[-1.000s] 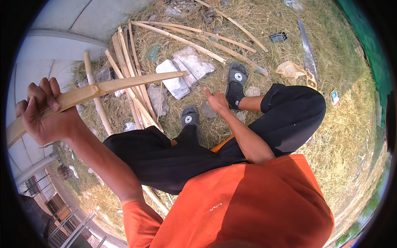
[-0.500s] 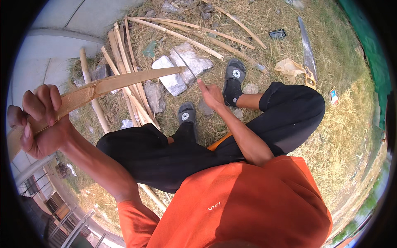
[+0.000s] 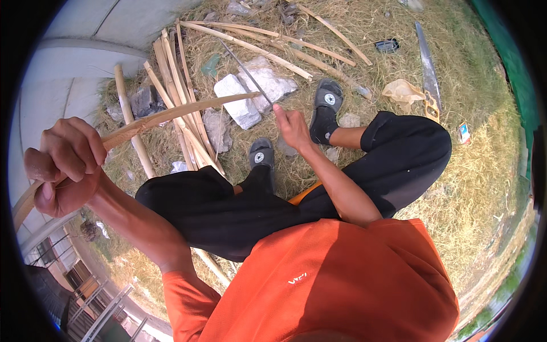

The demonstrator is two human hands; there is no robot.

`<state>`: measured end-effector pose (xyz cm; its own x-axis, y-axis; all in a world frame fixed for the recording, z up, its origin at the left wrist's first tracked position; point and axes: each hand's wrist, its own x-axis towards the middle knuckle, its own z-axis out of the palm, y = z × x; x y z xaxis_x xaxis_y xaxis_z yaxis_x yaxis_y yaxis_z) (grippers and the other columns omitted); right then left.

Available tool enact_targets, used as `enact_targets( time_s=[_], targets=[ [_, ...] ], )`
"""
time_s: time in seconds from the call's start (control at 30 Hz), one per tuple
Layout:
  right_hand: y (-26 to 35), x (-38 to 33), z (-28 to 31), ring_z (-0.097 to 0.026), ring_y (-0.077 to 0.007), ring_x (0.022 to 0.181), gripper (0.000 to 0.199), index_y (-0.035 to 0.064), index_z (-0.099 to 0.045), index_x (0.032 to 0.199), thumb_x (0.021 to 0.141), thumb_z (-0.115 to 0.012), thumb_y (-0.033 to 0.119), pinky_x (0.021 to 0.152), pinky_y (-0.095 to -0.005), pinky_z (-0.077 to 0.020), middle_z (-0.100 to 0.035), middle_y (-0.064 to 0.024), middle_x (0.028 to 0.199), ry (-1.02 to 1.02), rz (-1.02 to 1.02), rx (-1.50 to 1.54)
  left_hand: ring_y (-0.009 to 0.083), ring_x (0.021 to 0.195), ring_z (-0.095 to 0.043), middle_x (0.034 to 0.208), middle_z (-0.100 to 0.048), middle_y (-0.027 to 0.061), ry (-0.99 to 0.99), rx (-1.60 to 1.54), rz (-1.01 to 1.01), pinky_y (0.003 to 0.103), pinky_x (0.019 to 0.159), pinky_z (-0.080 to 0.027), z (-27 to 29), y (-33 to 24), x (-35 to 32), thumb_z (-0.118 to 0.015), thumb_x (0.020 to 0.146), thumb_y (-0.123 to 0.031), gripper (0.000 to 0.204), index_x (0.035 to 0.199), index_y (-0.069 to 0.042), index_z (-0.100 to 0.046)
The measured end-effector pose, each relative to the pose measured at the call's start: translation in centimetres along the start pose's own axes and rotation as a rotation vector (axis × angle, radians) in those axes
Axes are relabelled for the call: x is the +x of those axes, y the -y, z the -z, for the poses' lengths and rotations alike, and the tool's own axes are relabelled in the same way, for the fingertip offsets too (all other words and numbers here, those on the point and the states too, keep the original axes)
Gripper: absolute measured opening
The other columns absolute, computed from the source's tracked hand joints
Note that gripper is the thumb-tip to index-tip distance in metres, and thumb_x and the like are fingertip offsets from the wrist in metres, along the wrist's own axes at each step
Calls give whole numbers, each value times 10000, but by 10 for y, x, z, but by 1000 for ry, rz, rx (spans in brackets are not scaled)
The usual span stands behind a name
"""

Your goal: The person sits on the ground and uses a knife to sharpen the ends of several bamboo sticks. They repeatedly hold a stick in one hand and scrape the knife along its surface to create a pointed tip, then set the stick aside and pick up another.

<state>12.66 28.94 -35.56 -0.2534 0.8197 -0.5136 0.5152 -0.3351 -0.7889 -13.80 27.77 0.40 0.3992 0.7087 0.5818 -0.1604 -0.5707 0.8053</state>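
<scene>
My left hand (image 3: 68, 159) is closed around a long split bamboo strip (image 3: 171, 113), raised at the left. The strip runs rightward and tapers to its far end, its narrow side mostly showing. In my right hand (image 3: 293, 126), closed in front of my feet, is a long thin knife (image 3: 242, 67), its blade seen nearly edge-on. The blade crosses the strip near its tip; whether it cuts in cannot be made out. The knife's handle is hidden in my fingers.
Several split bamboo pieces (image 3: 183, 85) lie beyond the strip, beside pale stones (image 3: 238, 101). A handsaw (image 3: 428, 65) rests on dry grass at the right, near a crumpled tan wrapper (image 3: 402, 93). A pale wall (image 3: 85, 62) stands at the left.
My left hand has shifted right and rolled the bamboo strip, which now shows a narrower side. The knife now reaches farther beyond the strip, its tip up and left.
</scene>
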Motion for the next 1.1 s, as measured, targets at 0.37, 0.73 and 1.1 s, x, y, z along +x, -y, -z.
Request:
enact_targets(
  time_s=[0.37, 0.73, 1.1],
  targets=[
    [-14, -8, -2, -596, -378, 594, 714, -56, -617, 643, 944, -422, 562, 633, -487, -430, -584, -251, 601, -139, 236, -80, 71, 269, -371, 408, -428, -5, 73, -106, -38, 211, 295, -404, -13, 6, 9, -514, 849, -235, 237, 672, -128, -398],
    [19, -31, 16, -639, -444, 950, 733, -48, -698, 942, 926, -372, 609, 862, -494, -493, -660, -293, 912, 36, 206, -73, 79, 277, -399, 396, -448, 4, 224, -281, -21, 205, 301, -411, -18, 7, 9, -562, 819, -195, 272, 629, -126, -380],
    [-26, 7, -11, -594, -414, 1086, 775, -29, -684, 1028, 910, -348, 659, 967, -482, -442, -634, -293, 1083, 35, -255, -248, 111, 582, -499, 804, -455, -20, -329, -88, 3, 281, 667, -440, -13, 4, -37, -674, 644, -714, 702, 1075, -161, -705]
  ],
)
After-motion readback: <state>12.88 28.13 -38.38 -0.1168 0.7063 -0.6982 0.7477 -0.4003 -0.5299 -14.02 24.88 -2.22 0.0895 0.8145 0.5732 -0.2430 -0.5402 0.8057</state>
